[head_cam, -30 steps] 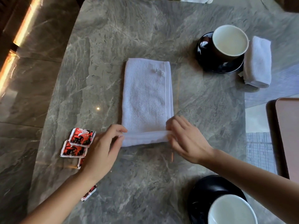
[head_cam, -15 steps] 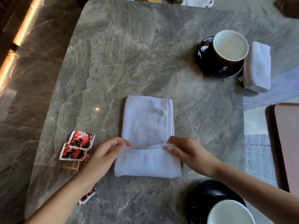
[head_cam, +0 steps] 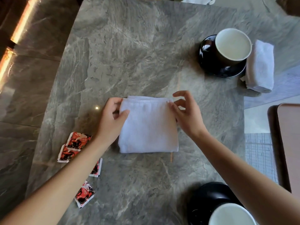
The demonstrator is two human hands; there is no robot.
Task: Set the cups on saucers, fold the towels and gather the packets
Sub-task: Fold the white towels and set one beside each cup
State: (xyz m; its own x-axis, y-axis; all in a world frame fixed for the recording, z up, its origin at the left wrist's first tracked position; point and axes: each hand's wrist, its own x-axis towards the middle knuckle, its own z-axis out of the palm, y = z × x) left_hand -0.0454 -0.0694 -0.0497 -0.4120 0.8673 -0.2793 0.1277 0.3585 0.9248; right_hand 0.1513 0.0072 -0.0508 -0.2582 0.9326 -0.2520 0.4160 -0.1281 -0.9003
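A white towel (head_cam: 148, 127) lies folded into a square at the middle of the grey marble table (head_cam: 138, 54). My left hand (head_cam: 112, 118) pinches its far left corner, and my right hand (head_cam: 186, 114) pinches its far right corner. A second white towel (head_cam: 259, 67) lies folded at the right, beside a dark cup (head_cam: 233, 45) standing on a black saucer (head_cam: 211, 62). Another cup (head_cam: 232, 215) sits on a black saucer (head_cam: 204, 197) at the near right. Several red packets (head_cam: 73, 146) lie loose at the near left, partly under my left forearm.
The table's right edge (head_cam: 244, 127) runs just past the cups. A brown tray or seat (head_cam: 289, 143) stands beyond it at the right. Polished floor (head_cam: 24, 78) lies to the left. White items (head_cam: 198, 0) sit at the table's far edge.
Both hands carried the towel's near end away from me and laid it over the far end, so the long towel is now a square. The camera view shifted slightly.
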